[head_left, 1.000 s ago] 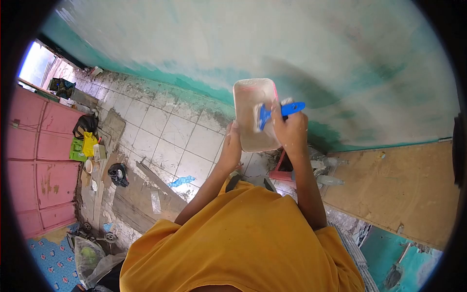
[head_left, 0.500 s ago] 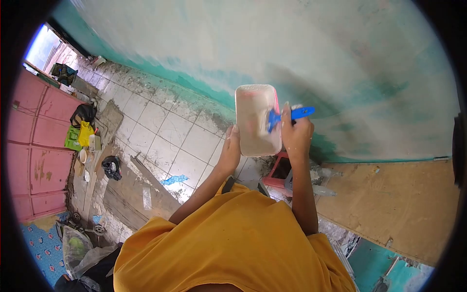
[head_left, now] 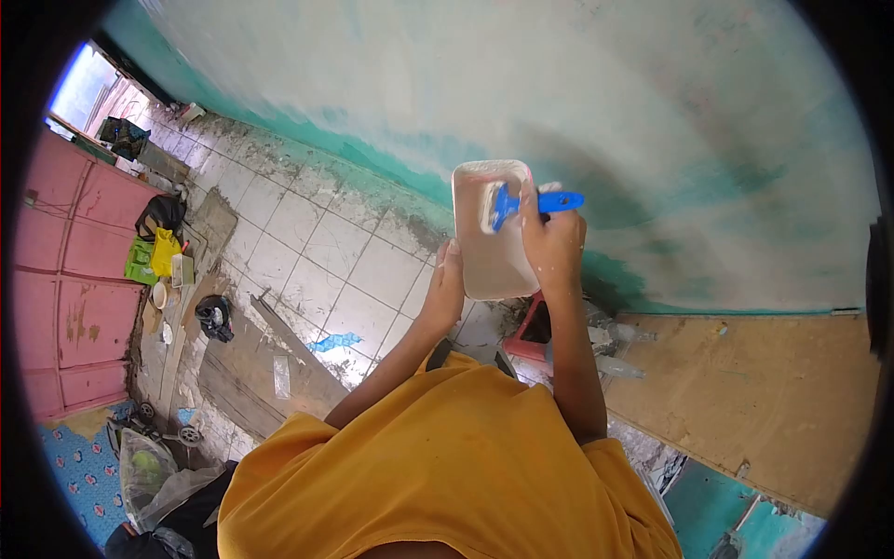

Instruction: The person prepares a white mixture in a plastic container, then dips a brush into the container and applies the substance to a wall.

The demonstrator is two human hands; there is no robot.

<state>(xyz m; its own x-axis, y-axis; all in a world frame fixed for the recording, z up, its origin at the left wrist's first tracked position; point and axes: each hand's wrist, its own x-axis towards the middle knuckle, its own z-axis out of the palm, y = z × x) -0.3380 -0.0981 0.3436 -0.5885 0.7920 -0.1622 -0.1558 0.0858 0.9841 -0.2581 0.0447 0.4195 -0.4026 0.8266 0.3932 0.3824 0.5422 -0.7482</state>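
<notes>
Left hand: the bare left hand [head_left: 446, 287] is on the tub's near left side, thumb up against the wall, the other fingers out of sight, so their spread can't be told.
Tub: the rectangular, white-coated plastic tub [head_left: 492, 265] sits up in front of the yellow shirt [head_left: 438, 466], pale paste inside.
Right hand: the bare right hand [head_left: 553, 240], specked white, has its fingers closed round the brush's handle.
Brush: the blue-handled brush [head_left: 562, 201] has its whitened bristles over the tub's inside.
Wall: the green wall with whitish patches [head_left: 596, 112] rises just beyond.
</notes>
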